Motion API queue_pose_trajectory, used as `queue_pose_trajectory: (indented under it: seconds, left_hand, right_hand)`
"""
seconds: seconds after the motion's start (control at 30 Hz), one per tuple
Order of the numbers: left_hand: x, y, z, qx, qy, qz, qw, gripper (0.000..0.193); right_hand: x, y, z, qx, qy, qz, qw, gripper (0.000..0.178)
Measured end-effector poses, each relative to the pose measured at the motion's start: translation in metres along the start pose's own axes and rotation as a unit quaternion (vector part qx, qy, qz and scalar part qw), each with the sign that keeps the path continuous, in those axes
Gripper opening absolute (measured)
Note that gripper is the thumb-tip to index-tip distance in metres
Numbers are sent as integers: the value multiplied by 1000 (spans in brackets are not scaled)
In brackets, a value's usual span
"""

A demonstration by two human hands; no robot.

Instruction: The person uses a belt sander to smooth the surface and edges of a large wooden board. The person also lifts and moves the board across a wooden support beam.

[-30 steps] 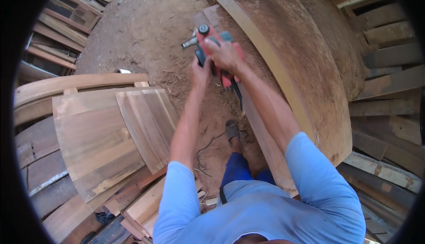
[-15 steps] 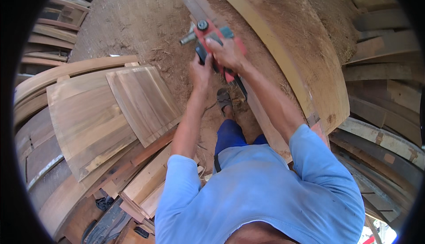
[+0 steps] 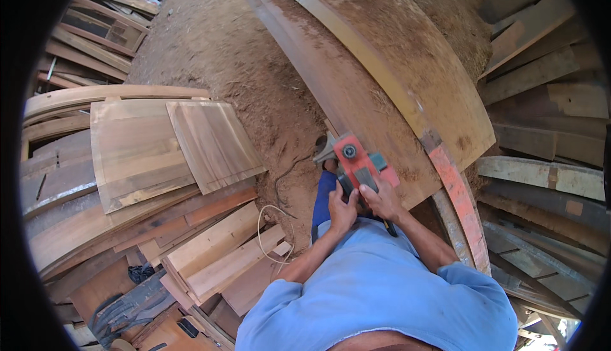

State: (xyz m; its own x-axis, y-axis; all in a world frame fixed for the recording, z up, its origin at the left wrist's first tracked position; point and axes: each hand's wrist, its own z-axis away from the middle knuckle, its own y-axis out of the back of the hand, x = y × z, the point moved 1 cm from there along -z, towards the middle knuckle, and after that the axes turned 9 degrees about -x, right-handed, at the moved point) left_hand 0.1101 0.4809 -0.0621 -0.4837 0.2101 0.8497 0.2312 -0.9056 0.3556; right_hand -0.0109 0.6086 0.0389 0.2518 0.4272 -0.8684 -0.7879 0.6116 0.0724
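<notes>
A red electric planer [image 3: 363, 157] with a black round knob and a grey side spout is close in front of my waist, at the near end of a long wooden board. My right hand [image 3: 383, 199] is closed round its rear part, thumb on top. Beside it, my left hand [image 3: 344, 207] grips the dark part on the planer's left side. Whether the planer's sole touches the board is hidden. The dust-strewn board [image 3: 331, 90] runs away toward the far left, with a long yellowish wooden strip [image 3: 375, 71] lying along it.
Pale wooden panels [image 3: 213, 144] lean at the left, above a stack of planks [image 3: 223, 249]. A pale cord [image 3: 259, 224] loops beside the planks. More stacked boards [image 3: 541, 141] line the right side. A red-painted length [image 3: 453, 182] continues the strip near my right arm.
Both my hands have drawn the planer back from farther out over the board to close by my waist. My view has shifted too.
</notes>
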Motion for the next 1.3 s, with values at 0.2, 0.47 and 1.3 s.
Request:
queue_pose_trajectory:
  seconds: [0.2, 0.47, 1.3]
  left_hand:
    - [15, 26, -52, 39, 39, 72, 996, 62]
    - [64, 141, -230, 33, -36, 192, 980, 40]
    - [31, 4, 13, 2, 18, 12, 1000, 51]
  right_hand:
    - [-27, 7, -57, 16, -10, 30, 999, 65]
    - [-120, 18, -250, 21, 49, 45, 998, 69]
    - [8, -6, 6, 7, -19, 33, 999, 55]
